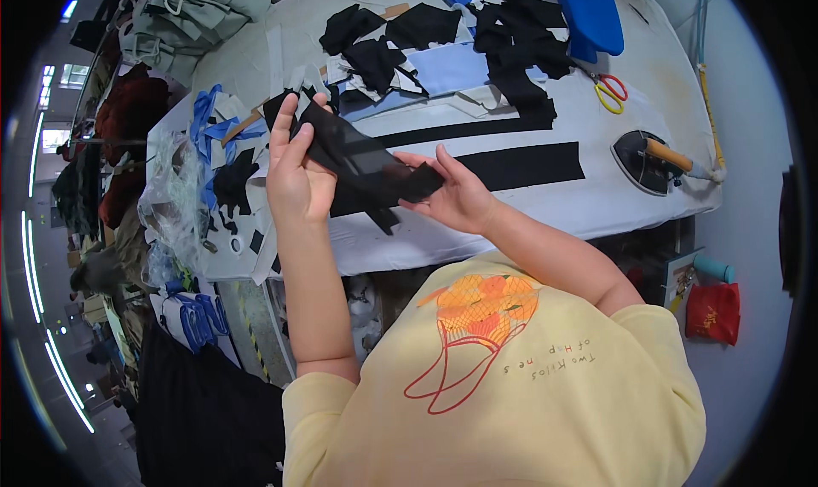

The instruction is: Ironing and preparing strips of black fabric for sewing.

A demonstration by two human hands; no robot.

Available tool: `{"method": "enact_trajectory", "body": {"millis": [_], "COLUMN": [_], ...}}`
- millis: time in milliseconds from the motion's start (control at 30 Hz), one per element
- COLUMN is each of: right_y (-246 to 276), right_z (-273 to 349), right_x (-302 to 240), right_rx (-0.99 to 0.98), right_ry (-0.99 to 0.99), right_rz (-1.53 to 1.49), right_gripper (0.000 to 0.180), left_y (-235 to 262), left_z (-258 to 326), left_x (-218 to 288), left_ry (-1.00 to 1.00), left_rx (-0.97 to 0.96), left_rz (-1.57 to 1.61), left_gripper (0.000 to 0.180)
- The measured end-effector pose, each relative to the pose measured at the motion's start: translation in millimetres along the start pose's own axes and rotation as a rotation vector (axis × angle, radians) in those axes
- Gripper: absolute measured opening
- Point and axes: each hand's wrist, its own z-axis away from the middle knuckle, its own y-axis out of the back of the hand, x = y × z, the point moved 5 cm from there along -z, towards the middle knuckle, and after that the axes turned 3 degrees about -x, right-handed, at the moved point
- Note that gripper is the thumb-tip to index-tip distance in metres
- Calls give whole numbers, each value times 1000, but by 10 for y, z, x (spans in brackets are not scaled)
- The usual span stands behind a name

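A sheer black fabric piece (pixel 354 150) hangs in the air between my two hands, slightly blurred at its lower edge. My left hand (pixel 300 176) grips its upper left end, with thumb and fingers pointing up. At the lower right end, my right hand (pixel 456 195) holds the cloth by its fingers, the thumb raised. Beneath them a long black fabric strip (pixel 532 165) lies flat on the white-covered table (pixel 477 223), partly hidden by my hands. A narrower black strip (pixel 464 132) lies just beyond it.
An iron (pixel 643 161) with a wooden handle rests at the right. Scissors (pixel 611 93) with red and yellow handles lie near a blue board (pixel 594 18). Black scraps (pixel 375 65) cover light blue cloth (pixel 452 68) at the back. Clear plastic (pixel 170 193) bunches at the left edge.
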Motion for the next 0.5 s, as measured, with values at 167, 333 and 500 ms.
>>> {"method": "enact_trajectory", "body": {"millis": [167, 333, 500], "right_y": [27, -619, -661], "right_z": [-8, -77, -60], "right_x": [-346, -700, -507], "right_rx": [97, -73, -144], "right_ry": [291, 474, 12], "right_rz": [687, 1033, 995], "right_gripper": [56, 48, 29], "left_y": [-184, -426, -546], "left_z": [107, 181, 125], "left_x": [116, 204, 390], "left_ry": [10, 64, 26], "left_rx": [-151, -304, -609], "left_rz": [-30, -134, 128], "left_gripper": [41, 41, 48]}}
